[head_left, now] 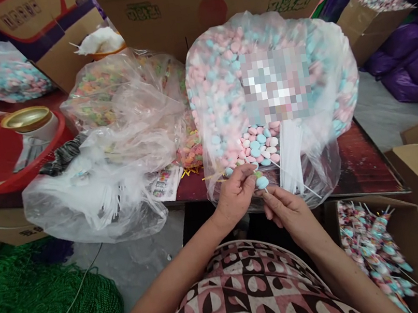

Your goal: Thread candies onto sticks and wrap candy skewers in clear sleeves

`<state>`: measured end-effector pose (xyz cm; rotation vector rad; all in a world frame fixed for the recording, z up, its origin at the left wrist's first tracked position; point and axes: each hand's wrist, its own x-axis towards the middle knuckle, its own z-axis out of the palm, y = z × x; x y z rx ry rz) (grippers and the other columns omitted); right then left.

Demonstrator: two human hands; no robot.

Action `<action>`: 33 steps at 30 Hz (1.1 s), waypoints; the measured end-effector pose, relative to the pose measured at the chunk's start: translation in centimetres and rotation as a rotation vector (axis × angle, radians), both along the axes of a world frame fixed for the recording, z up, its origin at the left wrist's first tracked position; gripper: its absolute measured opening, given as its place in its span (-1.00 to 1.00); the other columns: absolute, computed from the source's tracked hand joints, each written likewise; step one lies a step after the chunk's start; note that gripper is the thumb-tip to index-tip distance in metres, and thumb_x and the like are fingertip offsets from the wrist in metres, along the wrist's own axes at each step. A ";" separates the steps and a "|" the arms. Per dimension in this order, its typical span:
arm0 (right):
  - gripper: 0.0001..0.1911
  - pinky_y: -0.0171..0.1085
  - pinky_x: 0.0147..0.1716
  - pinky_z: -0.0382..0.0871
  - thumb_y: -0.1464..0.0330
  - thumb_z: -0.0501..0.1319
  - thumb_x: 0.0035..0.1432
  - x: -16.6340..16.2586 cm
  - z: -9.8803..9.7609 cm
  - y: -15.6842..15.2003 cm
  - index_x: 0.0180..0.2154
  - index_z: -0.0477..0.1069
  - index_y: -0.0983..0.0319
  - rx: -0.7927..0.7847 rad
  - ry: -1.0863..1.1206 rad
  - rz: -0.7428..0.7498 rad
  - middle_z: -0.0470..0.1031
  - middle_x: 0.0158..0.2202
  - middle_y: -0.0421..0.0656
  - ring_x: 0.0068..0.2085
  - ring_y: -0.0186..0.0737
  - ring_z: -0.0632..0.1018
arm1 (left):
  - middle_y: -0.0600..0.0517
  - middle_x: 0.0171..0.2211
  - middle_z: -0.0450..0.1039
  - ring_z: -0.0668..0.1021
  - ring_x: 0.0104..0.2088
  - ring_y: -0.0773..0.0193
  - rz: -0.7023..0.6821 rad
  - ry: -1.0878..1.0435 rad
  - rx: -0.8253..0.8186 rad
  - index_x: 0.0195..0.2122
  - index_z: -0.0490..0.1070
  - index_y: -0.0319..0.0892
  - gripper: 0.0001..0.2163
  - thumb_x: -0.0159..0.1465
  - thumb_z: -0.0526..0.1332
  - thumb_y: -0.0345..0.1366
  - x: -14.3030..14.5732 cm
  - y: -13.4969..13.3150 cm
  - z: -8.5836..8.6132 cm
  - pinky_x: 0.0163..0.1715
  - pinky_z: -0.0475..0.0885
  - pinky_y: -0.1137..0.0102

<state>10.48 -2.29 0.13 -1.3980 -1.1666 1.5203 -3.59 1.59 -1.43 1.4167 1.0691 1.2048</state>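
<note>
In front of my body, my left hand (233, 192) and my right hand (288, 210) meet at a light blue candy (262, 183) on a thin white stick. My left fingers are pinched at its upper left side, where a small yellow-green piece (258, 174) shows. The thumb and finger of my right hand close on the stick just below the candy. Behind my hands, a large clear plastic bag (222, 118) lies open, full of pink, blue and white candies (256, 145). A bundle of white sticks (290, 160) rests at the bag's mouth.
Left of the big bag are bags of colourful gummies (104, 88), a plastic bag of white sticks (102, 209) and a red basin (5, 160). A cardboard box (409, 231) of wrapped lollipops stands low at right. Green netting (57, 299) lies at lower left.
</note>
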 end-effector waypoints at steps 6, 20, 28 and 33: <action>-0.65 -0.42 -0.71 -0.09 0.08 0.22 0.18 0.3 -0.4 -0.1 -0.30 0.46 0.26 0.005 0.067 -0.088 0.32 -0.67 -0.30 -0.70 -0.49 0.18 | -0.05 -0.10 0.55 0.60 -0.23 0.31 -0.057 0.048 0.076 -0.04 0.42 -0.16 -0.76 0.38 0.04 -0.26 0.1 -0.4 0.1 -0.16 0.49 0.43; -0.69 -0.42 -0.71 -0.08 0.10 0.24 0.16 2.3 -1.1 0.1 -0.29 0.47 0.23 0.034 0.091 -0.235 0.28 -0.67 -0.32 -0.67 -0.48 0.15 | -0.07 -0.12 0.53 0.52 -0.05 0.18 0.277 0.881 0.375 -0.08 0.47 -0.20 -0.76 0.35 0.05 -0.39 -4.2 4.3 1.6 0.00 0.38 0.30; -0.78 -0.32 -0.47 0.22 0.22 0.15 0.19 1.0 -0.7 4.8 -0.41 0.43 0.20 0.331 -0.461 -0.074 0.45 -0.55 -0.23 -0.50 -0.29 0.40 | -0.13 -0.13 0.44 0.48 -0.13 0.00 0.000 1.376 0.263 -0.05 0.46 -0.16 -0.78 0.30 0.16 -0.31 -2.7 3.6 1.6 -0.14 0.33 0.17; -0.76 -0.25 -0.39 0.26 0.20 0.15 0.19 -0.8 -2.0 7.2 -0.24 0.46 0.20 0.428 -0.827 -0.029 0.57 -0.40 -0.10 -0.39 -0.13 0.52 | -0.11 -0.20 0.46 0.49 -0.16 0.07 0.082 1.172 0.195 -0.17 0.43 -0.19 -0.86 0.27 0.15 -0.36 -3.5 3.5 1.0 -0.15 0.34 0.24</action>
